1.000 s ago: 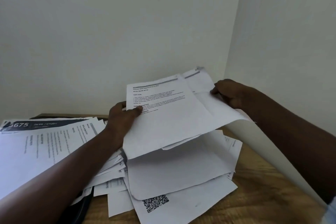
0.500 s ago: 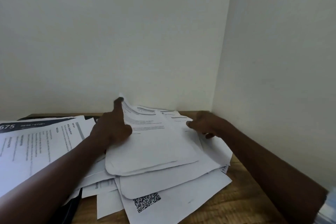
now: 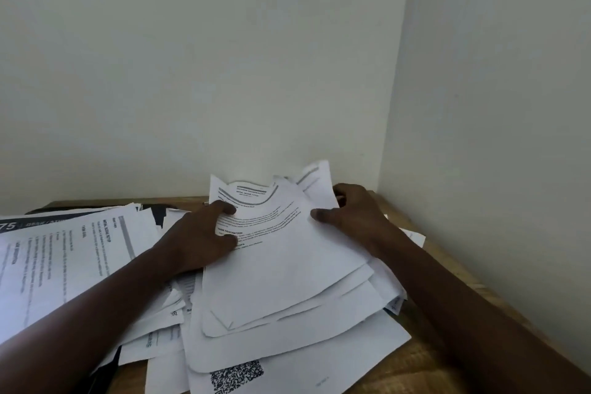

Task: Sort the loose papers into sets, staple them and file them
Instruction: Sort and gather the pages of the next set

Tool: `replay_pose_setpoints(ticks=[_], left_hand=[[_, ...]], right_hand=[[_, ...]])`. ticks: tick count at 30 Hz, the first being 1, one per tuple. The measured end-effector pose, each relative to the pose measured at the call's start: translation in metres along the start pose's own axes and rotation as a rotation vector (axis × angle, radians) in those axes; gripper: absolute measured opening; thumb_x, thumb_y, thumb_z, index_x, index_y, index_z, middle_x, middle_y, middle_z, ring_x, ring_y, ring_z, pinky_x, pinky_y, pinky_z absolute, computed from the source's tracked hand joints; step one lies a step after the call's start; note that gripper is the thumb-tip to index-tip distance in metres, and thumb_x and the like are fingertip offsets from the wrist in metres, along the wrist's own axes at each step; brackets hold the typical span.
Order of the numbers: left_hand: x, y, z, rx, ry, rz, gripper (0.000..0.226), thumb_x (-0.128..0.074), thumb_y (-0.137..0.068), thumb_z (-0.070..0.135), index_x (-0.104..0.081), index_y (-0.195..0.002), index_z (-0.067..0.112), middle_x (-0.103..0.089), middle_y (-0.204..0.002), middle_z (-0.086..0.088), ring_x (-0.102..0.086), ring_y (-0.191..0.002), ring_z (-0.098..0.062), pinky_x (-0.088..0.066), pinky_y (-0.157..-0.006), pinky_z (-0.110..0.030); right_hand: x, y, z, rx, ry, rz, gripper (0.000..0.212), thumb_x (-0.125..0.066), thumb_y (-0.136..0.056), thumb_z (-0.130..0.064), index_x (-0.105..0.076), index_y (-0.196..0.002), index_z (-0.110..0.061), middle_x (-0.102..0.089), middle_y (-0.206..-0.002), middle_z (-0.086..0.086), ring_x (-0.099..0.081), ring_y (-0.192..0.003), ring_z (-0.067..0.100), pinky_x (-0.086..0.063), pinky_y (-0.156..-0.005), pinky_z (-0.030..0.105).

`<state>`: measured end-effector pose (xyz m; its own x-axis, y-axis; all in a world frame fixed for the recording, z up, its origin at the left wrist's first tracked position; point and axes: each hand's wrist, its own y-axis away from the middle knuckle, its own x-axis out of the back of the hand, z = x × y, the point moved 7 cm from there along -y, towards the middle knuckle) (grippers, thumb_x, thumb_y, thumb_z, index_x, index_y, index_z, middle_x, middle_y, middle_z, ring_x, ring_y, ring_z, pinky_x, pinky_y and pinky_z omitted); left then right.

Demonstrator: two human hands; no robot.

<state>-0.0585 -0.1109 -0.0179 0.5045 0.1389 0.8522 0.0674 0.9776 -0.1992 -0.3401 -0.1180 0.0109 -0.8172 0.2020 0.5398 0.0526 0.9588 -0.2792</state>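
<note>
Now, L hand (image 3: 198, 233) pinching top sheet (image 3: 281, 259) at left edge, R hand (image 3: 351, 217) gripping right edge, thumb on top

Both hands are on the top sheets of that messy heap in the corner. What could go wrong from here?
1. The top sheet bows upward between the left hand and the right hand; squeezing it further could crease it.
2. The heap underneath is fanned and uneven, so lifting may drag stray pages along.
3. The heap's left side overlaps the left stack, so the sets could get mixed.
</note>
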Motion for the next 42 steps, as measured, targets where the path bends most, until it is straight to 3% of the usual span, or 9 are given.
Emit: replay_pose_setpoints(ticks=[5, 11, 16, 20, 27, 33, 36, 39, 42], left_hand=[[0.005, 0.002, 0.001, 0.018, 0.052, 0.048, 0.068, -0.075, -0.082, 0.023, -0.048, -0.144, 0.028, -0.061, -0.134, 0.003, -0.058, -0.124, -0.024, -0.04, -0.092, -0.028], [0.004, -0.004, -0.004, -0.056, 0.119, 0.06, 0.029, -0.057, -0.066, 0.041, -0.056, -0.095, 0.037, -0.058, -0.102, 0.023, -0.066, -0.099, -0.014, -0.05, -0.084, -0.034], [0.001, -0.003, -0.008, 0.093, 0.075, 0.042, 0.076, -0.077, -0.084, 0.023, -0.038, -0.149, 0.03, -0.059, -0.13, 0.002, -0.058, -0.123, -0.027, -0.039, -0.09, -0.028], [-0.003, -0.007, -0.013, 0.104, 0.072, 0.046, 0.079, -0.078, -0.085, 0.026, -0.035, -0.151, 0.029, -0.057, -0.144, -0.003, -0.056, -0.122, -0.026, -0.036, -0.089, -0.027], [-0.002, -0.007, -0.011, 0.1, 0.082, 0.048, 0.077, -0.082, -0.083, 0.04, -0.039, -0.147, 0.035, -0.058, -0.14, 0.003, -0.048, -0.106, -0.015, -0.034, -0.086, -0.028], [-0.004, -0.007, -0.014, 0.077, 0.146, 0.045, 0.079, -0.083, -0.081, 0.051, -0.04, -0.146, 0.036, -0.056, -0.142, 0.007, -0.053, -0.129, -0.023, -0.035, -0.092, -0.03], [0.001, -0.005, -0.01, 0.057, 0.248, 0.108, 0.085, -0.083, -0.08, 0.055, -0.037, -0.149, 0.035, -0.049, -0.133, 0.012, -0.051, -0.121, -0.015, -0.038, -0.094, -0.03], [0.015, -0.005, -0.008, 0.016, 0.511, 0.272, 0.105, -0.086, -0.066, 0.068, -0.034, -0.152, 0.034, -0.051, -0.14, 0.006, -0.058, -0.119, -0.015, -0.05, -0.102, -0.04], [0.026, -0.005, -0.002, 0.023, 0.723, 0.297, 0.111, -0.09, -0.067, 0.049, -0.029, -0.156, 0.027, -0.054, -0.139, 0.002, -0.064, -0.114, -0.014, -0.052, -0.097, -0.038]], right_hand=[[-0.031, 0.042, -0.055, 0.323, 0.294, -0.072, 0.035, -0.071, -0.086, -0.02, -0.07, -0.116, -0.037, -0.066, -0.121, -0.011, -0.058, -0.106, 0.008, -0.045, -0.094, 0.027], [-0.069, 0.07, -0.063, 0.427, 0.444, -0.242, 0.052, -0.063, -0.089, -0.021, -0.054, -0.139, -0.033, -0.053, -0.14, -0.011, -0.048, -0.128, 0.014, -0.035, -0.104, 0.026], [-0.045, 0.039, -0.038, 0.161, 0.413, -0.058, 0.026, -0.065, -0.09, -0.037, -0.064, -0.112, -0.024, -0.054, -0.123, 0.001, -0.05, -0.122, 0.024, -0.042, -0.097, 0.035], [-0.041, 0.024, -0.001, -0.13, 0.581, -0.208, 0.042, -0.055, -0.094, -0.051, -0.054, -0.125, -0.022, -0.049, -0.135, 0.007, -0.042, -0.133, 0.034, -0.039, -0.106, 0.043], [-0.019, 0.008, 0.004, -0.163, -0.056, -0.148, 0.024, -0.082, -0.081, -0.02, -0.07, -0.102, -0.023, -0.076, -0.107, -0.003, -0.072, -0.098, 0.018, -0.058, -0.094, 0.043], [-0.007, 0.003, -0.007, 0.07, 0.162, 0.076, 0.014, -0.082, -0.08, -0.024, -0.078, -0.089, -0.014, -0.077, -0.084, -0.004, -0.07, -0.079, 0.016, -0.056, -0.072, 0.033], [-0.004, -0.002, -0.008, 0.116, -0.08, 0.121, 0.014, -0.083, -0.079, -0.011, -0.076, -0.089, -0.018, -0.075, -0.082, -0.007, -0.067, -0.071, 0.005, -0.049, -0.066, 0.027], [0.013, -0.006, -0.006, 0.148, -0.404, 0.204, 0.032, -0.085, -0.079, -0.003, -0.071, -0.105, -0.017, -0.078, -0.094, -0.003, -0.072, -0.082, 0.01, -0.057, -0.076, 0.03], [0.033, -0.009, -0.012, 0.182, -0.763, 0.197, 0.04, -0.079, -0.082, 0.005, -0.068, -0.116, -0.012, -0.08, -0.102, -0.001, -0.076, -0.092, 0.018, -0.061, -0.078, 0.029]])
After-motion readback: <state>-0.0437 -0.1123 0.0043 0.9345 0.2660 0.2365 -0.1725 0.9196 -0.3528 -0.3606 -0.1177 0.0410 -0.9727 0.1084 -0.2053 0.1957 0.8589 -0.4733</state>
